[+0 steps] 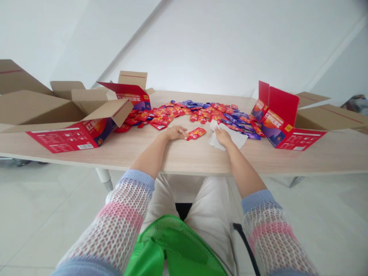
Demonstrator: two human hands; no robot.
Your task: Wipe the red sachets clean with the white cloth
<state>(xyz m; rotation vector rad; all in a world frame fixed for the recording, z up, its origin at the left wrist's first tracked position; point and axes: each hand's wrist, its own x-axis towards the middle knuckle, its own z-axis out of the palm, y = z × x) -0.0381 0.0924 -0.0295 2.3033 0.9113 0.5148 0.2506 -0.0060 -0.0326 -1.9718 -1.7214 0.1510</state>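
Note:
Near the middle of the table, my left hand (176,133) pinches the left end of a red sachet (197,133), which lies almost flat just above or on the wood. My right hand (223,137) is closed on a white cloth (237,138), thumb on top; part of the cloth spreads over the table to the right. Behind both hands a loose heap of red sachets (172,111) and purple sachets (240,119) curves across the table.
A large open carton (66,137) stands at the left, with a smaller open red carton (135,97) behind it. Another open red carton (283,126) stands at the right. The pale wooden table (198,163) has its front edge close to my lap, and a white wall (218,50) rises behind.

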